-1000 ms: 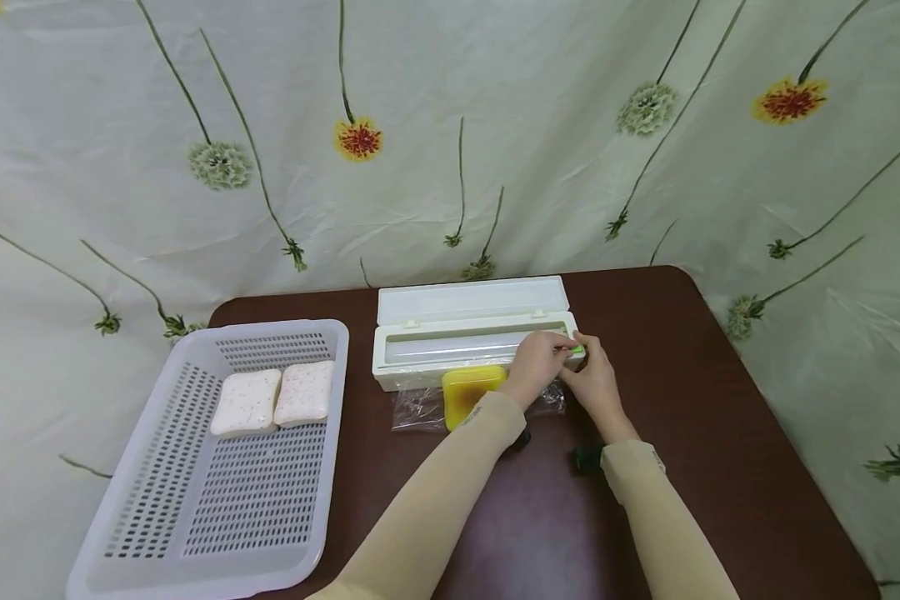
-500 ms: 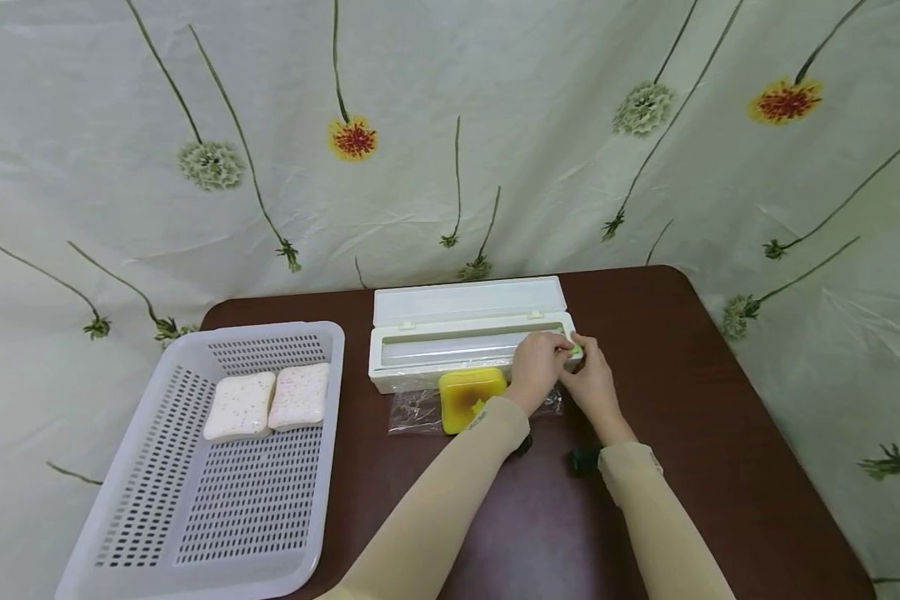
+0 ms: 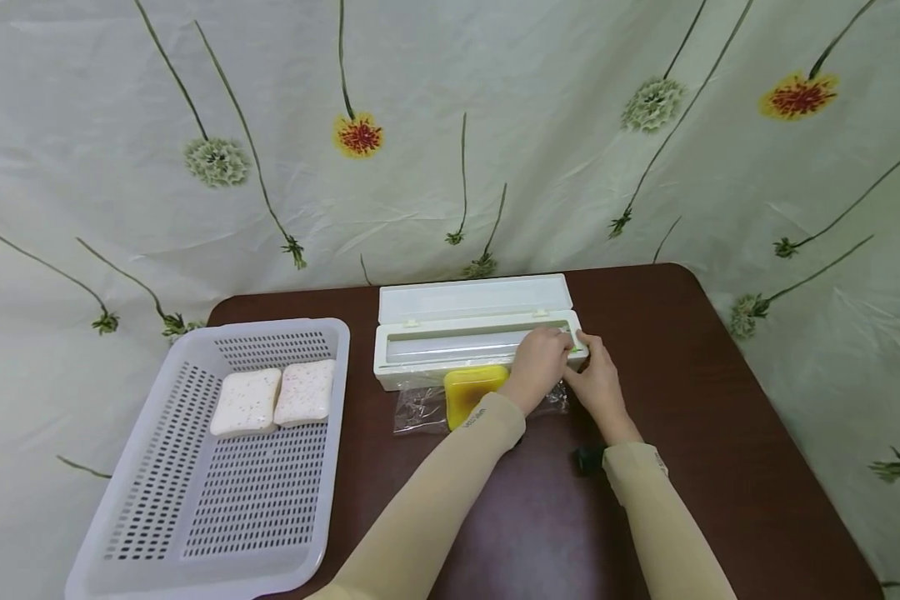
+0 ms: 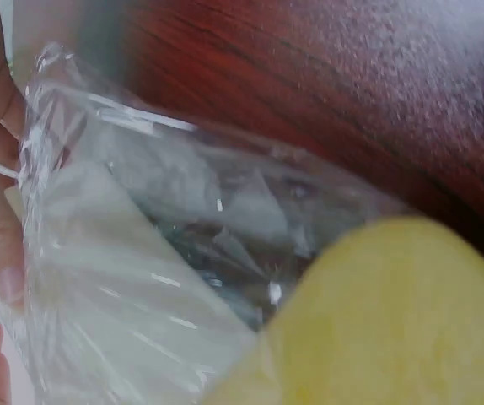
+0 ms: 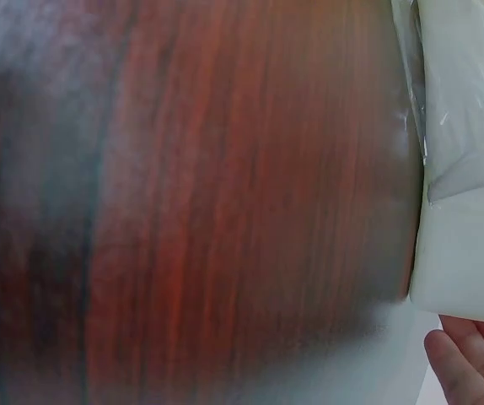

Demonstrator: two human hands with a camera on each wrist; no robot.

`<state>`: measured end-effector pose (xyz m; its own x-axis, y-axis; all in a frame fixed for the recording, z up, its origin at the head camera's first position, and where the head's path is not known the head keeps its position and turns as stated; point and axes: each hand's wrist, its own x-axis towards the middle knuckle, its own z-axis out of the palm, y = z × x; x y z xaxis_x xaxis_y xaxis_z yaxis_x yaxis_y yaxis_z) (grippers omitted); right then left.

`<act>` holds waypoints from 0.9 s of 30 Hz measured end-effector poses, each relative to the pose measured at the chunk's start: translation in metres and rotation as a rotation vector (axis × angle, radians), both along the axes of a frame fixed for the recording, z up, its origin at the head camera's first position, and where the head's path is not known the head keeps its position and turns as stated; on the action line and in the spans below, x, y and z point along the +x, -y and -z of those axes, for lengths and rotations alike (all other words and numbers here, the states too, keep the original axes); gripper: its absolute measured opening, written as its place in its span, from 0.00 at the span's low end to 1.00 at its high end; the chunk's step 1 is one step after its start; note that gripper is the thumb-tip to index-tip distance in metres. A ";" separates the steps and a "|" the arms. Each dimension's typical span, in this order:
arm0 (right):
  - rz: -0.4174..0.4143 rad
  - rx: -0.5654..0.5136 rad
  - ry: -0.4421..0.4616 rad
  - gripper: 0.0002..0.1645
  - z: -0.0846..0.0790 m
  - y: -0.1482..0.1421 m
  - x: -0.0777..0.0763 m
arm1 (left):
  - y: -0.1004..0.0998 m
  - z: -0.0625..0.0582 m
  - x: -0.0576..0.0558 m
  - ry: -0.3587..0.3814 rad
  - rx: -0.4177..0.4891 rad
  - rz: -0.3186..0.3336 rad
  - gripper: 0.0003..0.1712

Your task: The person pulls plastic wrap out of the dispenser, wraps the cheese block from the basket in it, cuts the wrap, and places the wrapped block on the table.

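Observation:
A white cling film dispenser box lies with its lid flipped back, the film roll inside. Clear film runs over its front edge onto the table and over a yellow, bread-slice-shaped piece with a browned middle. My left hand bends over the box's right end and pinches a small green slide cutter, mostly hidden by fingers. My right hand grips that same end from the side. In the right wrist view, its fingers lie right at the box's end.
At left stands a white perforated basket with two pale, speckled bread-slice-shaped pieces side by side. Under the right wrist sits a black wrist camera. A flowered curtain hangs behind the dark brown table.
Both hands stay at the box's right end. The left fingers have shifted slightly, and less of the green cutter shows. The head view has swayed a little.

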<state>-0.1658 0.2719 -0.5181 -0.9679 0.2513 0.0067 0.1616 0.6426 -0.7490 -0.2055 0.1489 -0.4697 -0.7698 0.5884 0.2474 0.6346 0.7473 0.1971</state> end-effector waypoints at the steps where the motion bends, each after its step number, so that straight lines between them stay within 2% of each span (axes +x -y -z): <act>1: 0.003 0.003 0.000 0.41 0.000 0.000 0.000 | 0.002 -0.001 0.000 -0.002 0.001 -0.002 0.07; 5: 0.008 0.003 0.004 0.43 -0.002 0.000 0.001 | 0.009 -0.006 0.000 0.024 0.014 -0.011 0.07; 11: -0.010 -0.012 0.008 0.44 -0.003 0.004 0.001 | 0.023 -0.012 -0.001 0.114 0.035 -0.012 0.08; 15: -0.019 -0.011 0.017 0.46 -0.003 0.007 0.000 | 0.035 -0.012 -0.004 0.113 0.029 -0.025 0.08; 18: -0.019 -0.015 0.027 0.48 -0.003 0.008 0.000 | 0.046 -0.011 -0.006 0.109 0.026 -0.030 0.08; 22: -0.023 -0.026 0.031 0.49 -0.003 0.007 0.001 | 0.065 -0.013 -0.007 0.143 0.036 -0.032 0.09; 27: -0.011 -0.029 0.026 0.49 -0.001 0.002 0.003 | 0.092 -0.014 -0.005 0.187 0.057 -0.077 0.08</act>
